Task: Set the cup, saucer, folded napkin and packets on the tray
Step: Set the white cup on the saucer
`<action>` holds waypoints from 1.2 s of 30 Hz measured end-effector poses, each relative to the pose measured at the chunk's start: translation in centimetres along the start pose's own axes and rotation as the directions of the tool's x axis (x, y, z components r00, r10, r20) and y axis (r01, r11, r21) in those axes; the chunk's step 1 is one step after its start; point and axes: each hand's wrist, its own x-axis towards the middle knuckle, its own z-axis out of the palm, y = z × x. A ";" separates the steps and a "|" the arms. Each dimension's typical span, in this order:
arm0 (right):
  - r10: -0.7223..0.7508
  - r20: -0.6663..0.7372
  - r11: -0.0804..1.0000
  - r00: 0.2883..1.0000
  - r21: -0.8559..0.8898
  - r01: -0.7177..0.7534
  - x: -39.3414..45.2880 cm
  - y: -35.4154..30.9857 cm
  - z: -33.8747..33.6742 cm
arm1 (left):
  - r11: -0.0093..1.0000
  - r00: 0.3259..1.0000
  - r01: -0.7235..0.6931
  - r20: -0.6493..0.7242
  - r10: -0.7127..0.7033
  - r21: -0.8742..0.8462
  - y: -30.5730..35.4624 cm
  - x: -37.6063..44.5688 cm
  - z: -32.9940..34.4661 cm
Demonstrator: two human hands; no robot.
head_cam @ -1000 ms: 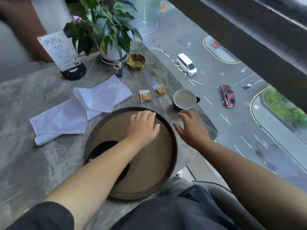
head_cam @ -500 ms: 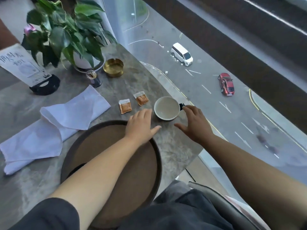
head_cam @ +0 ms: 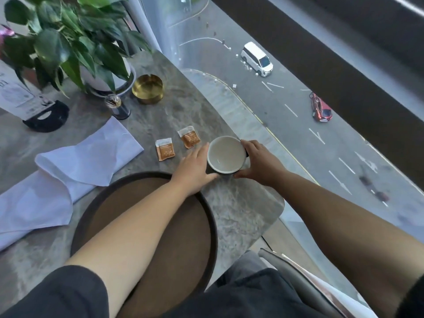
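The left hand and right hand are cupping the cup from either side, fingers curled against it. It is sitting on the surface, just beyond the tray; two packets are lying left of it.

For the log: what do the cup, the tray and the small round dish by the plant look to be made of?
Cup: likely glazed ceramic; smooth off-white inside, dark outside, faint sheen.
Tray: dark raised rim around a matte brown floor; wood or leather-like lining, cannot tell which.
Round dish: probably brass or gold-finished metal; bright yellow reflective wall, notched rim like an ashtray.
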 end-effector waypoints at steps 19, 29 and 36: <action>-0.277 0.008 0.960 0.961 0.046 0.277 -5.8 -10.8 2.3 | 0.966 0.968 0.049 -0.228 -0.109 -0.254 -4.0 -15.0 -3.6; -0.454 0.110 0.890 0.884 0.091 0.446 -9.3 -20.1 9.8 | 0.931 0.892 0.232 -0.319 -0.319 -0.282 -10.0 -27.9 -2.5; -0.479 0.182 0.878 0.859 0.087 0.471 -10.1 -23.9 14.3 | 0.888 0.848 0.349 -0.304 -0.435 -0.299 -13.0 -33.0 -1.3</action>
